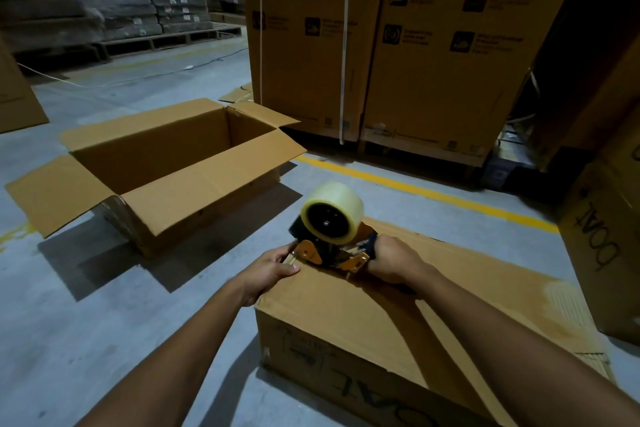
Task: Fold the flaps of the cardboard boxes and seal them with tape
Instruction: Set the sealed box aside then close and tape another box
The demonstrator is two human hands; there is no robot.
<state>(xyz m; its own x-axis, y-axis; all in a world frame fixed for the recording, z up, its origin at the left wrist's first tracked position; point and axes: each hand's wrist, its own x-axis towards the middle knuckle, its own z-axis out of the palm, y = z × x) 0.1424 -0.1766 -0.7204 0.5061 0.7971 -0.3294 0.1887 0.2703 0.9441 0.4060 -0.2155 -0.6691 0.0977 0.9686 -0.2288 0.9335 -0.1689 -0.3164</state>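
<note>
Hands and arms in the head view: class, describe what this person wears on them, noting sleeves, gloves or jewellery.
The left forearm and right forearm are bare to the frame edge; no sleeves show. The left hand and right hand wear no gloves. No watch or wristband shows; rings cannot be made out.
</note>
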